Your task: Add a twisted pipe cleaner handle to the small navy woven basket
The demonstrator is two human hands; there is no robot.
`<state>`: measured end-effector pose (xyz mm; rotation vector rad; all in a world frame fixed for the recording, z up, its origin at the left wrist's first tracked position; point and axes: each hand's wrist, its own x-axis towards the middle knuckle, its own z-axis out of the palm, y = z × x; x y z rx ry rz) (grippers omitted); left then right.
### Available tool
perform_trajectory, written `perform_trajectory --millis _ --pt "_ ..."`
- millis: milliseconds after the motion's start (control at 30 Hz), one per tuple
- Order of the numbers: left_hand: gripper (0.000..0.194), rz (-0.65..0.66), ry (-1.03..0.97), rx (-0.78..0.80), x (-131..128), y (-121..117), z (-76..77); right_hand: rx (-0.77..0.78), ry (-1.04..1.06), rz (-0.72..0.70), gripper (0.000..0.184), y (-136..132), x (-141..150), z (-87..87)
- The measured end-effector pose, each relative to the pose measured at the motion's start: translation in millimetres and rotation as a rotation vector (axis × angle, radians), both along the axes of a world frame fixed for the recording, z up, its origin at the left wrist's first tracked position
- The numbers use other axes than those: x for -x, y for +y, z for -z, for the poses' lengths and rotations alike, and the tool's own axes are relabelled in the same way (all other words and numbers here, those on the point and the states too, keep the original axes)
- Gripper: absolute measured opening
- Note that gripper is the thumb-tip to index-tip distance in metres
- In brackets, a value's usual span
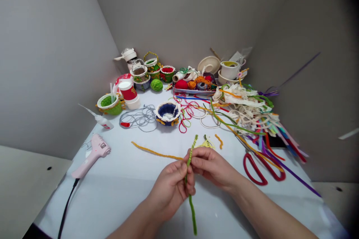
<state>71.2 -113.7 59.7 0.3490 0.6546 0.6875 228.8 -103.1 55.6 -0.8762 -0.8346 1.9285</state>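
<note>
My left hand (174, 183) pinches a green pipe cleaner (192, 209) between thumb and fingers; its lower end hangs toward me and its upper part stands up past my fingertips. Along that upper part the pipe cleaner looks twisted, with paler turns. My right hand (209, 165) is closed at the same spot, its fingertips against the green pipe cleaner. An orange pipe cleaner (157, 153) runs leftward from behind my fingers; whether I grip it is hidden. Just beyond my hands lie yellow-green yarn scraps (206, 143) and a short orange piece (219, 141).
At left lie a pink glue gun (92, 157) with its cord and a glue bottle (103, 121). A blue basket (167, 113) stands mid-table. Red-handled scissors (255, 170) and a heap of lace and pipe cleaners (244, 106) are at right. Several small baskets (139, 74) line the back.
</note>
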Motion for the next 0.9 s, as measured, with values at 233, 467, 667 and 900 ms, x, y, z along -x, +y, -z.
perform_trajectory --millis 233,467,667,900 --pt "0.021 0.110 -0.181 0.114 -0.7 -3.1 2.8 0.019 0.014 -0.001 0.019 0.5 -0.5 3.3" --pt "0.027 0.220 0.019 -0.113 5.6 1.8 4.8 0.029 0.104 -0.052 0.018 -0.4 -1.7 3.9" --pt "0.030 0.202 0.225 -0.421 11.2 8.7 -7.3 0.083 0.114 -0.038 0.021 0.7 -1.8 0.1" --pt "0.014 0.198 0.661 -0.578 3.1 3.4 -17.9 0.155 -0.038 0.085 0.021 0.8 1.7 -4.0"
